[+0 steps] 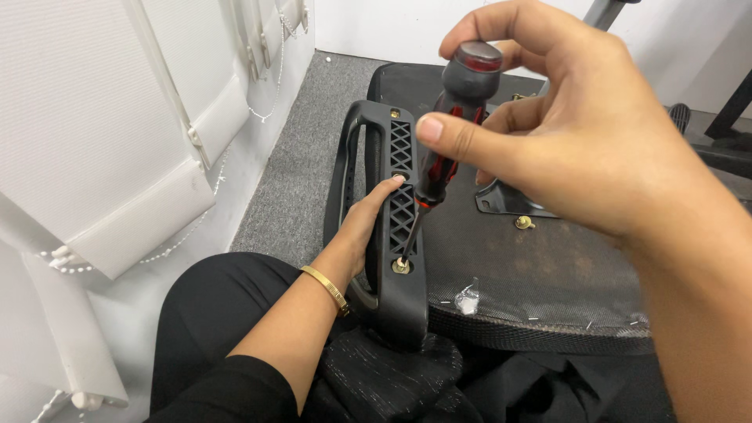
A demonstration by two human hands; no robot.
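Observation:
My right hand grips a black and red screwdriver by its handle, fingers wrapped around the top. The shaft points down, and its tip sits on a brass screw at the near end of a black plastic chair armrest. My left hand holds the armrest from its left side, fingers curled over the lattice part. A gold bangle is on that wrist. The armrest lies against the upturned underside of a black chair seat.
A loose brass bolt and a metal bracket lie on the seat underside. White vertical blinds hang at the left over grey carpet. My black-clad legs are under the seat. Chair base parts show at right.

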